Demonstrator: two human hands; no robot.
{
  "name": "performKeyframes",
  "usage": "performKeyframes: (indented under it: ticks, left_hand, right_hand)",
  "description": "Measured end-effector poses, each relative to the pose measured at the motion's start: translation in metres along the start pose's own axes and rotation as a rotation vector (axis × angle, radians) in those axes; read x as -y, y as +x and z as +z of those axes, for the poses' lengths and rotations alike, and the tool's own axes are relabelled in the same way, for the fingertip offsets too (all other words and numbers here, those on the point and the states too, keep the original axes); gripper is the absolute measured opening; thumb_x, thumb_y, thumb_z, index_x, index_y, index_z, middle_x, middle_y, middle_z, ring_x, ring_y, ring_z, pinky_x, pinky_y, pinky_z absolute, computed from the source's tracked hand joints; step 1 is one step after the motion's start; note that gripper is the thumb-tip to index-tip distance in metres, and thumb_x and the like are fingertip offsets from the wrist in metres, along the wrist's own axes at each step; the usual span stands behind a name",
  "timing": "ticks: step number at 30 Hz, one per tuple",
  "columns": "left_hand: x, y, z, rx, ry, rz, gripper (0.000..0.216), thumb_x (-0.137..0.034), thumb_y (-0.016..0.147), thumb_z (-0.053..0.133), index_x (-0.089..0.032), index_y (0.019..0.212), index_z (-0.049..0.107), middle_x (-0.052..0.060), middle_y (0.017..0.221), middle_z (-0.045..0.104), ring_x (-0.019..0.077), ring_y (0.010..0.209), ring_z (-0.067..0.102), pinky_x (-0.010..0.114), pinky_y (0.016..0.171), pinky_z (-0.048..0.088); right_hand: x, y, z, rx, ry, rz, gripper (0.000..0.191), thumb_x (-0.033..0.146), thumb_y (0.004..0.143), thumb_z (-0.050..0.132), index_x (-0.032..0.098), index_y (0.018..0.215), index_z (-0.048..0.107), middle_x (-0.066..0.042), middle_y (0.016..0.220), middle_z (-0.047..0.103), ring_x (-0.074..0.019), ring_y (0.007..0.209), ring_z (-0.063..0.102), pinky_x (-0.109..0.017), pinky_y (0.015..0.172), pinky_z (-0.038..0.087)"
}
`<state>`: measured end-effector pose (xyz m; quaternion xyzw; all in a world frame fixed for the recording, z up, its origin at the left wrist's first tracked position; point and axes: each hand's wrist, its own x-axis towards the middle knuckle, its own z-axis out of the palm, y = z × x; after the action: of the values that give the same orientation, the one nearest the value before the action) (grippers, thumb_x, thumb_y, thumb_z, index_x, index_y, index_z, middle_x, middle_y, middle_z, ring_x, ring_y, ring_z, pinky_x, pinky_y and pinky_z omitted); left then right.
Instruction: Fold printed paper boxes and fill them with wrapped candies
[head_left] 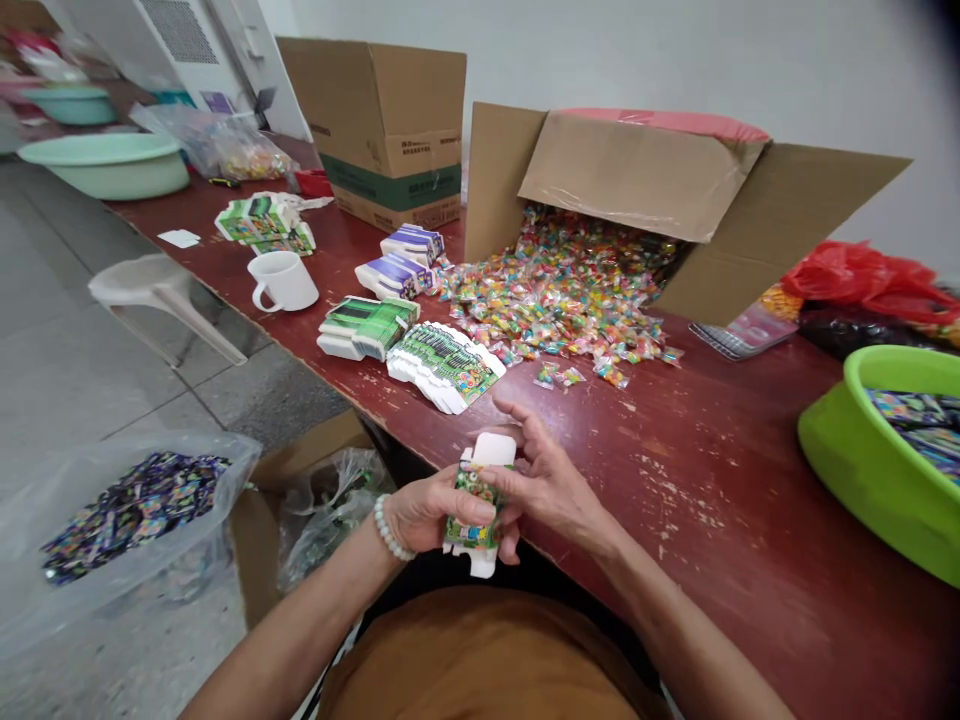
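- Pinching one green carton [472,534] in the left hand [431,512], with thumb across the printed face and other fingers behind; held on the near side of the candy heap [570,290], well apart from it; showing white flaps at both ends.
- Touching the carton's upper face with one digit of the right hand [562,488]; raising another finger, spread from the rest; cannot tell whether also gripping from behind.
- Placed at the near edge of the red desk [720,470], in front of the heap; offering a broad scuffed stretch to the heap's right, as far as one lime tub [840,440]; tighter to the heap's left, with bundles and desk edge near each other.
- Counted left of the heap: one stacked green bundle [364,325], one fanned green bundle [446,362], two purple bundles [401,265], one white mug [289,283] farther out.
- Counted behind the heap: one open box [637,180], with sweets lying out of its mouth; one upright box [375,130], behind and left; sweets too many to count.
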<state>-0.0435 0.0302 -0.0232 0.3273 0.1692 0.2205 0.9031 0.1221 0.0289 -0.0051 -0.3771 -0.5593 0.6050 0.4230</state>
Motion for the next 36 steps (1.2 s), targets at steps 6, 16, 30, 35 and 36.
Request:
performKeyframes:
  ticks: [6,16,30,35,36]
  left_hand:
    - [0.003,0.001,0.01,-0.166,0.108,0.138,0.04,-0.041,0.06,0.085,-0.015,0.076,0.059,0.002,0.058,0.064,0.0167,0.052,0.063,0.029,0.055,0.054]
    - [0.008,0.006,0.029,-0.456,0.233,0.363,0.043,-0.045,0.059,0.085,-0.012,0.071,0.061,0.001,0.054,0.061,0.0132,0.043,0.058,0.023,0.044,0.048]
    - [0.011,0.01,0.043,-0.417,-0.213,0.326,0.055,-0.061,0.088,0.045,-0.011,0.101,0.065,0.005,0.062,0.068,0.0162,0.044,0.061,0.025,0.043,0.049]
    - [0.012,0.012,0.04,-0.426,-0.151,0.308,0.047,-0.055,0.085,0.051,-0.011,0.092,0.066,0.003,0.052,0.063,0.0161,0.038,0.058,0.024,0.038,0.047]
    - [0.012,0.012,0.04,-0.438,-0.137,0.303,0.044,-0.053,0.084,0.053,-0.012,0.088,0.066,0.003,0.052,0.063,0.0156,0.038,0.058,0.023,0.038,0.046]
  right_hand:
    - [0.0,-0.007,0.006,-0.094,-0.099,-0.091,0.076,0.026,0.077,0.074,0.03,0.139,0.03,-0.008,0.134,0.052,-0.0198,0.107,0.056,-0.036,0.09,0.049]
    - [-0.01,-0.017,0.017,-0.254,0.059,-0.023,0.036,0.032,0.079,0.073,0.026,0.109,0.055,0.001,0.089,0.06,-0.0111,0.066,0.057,-0.023,0.056,0.05]
    - [0.0,-0.019,0.012,-0.257,-0.075,-0.135,0.021,0.039,0.078,0.073,0.021,0.088,0.068,-0.007,0.109,0.062,-0.0134,0.067,0.063,-0.025,0.051,0.05]
    - [0.001,-0.018,0.009,-0.254,-0.131,-0.163,0.021,0.04,0.081,0.069,0.02,0.088,0.068,-0.008,0.11,0.063,-0.015,0.075,0.065,-0.025,0.056,0.054]
    - [0.001,-0.019,0.009,-0.249,-0.146,-0.167,0.022,0.04,0.082,0.067,0.019,0.088,0.067,-0.008,0.111,0.062,-0.014,0.074,0.065,-0.024,0.056,0.054]
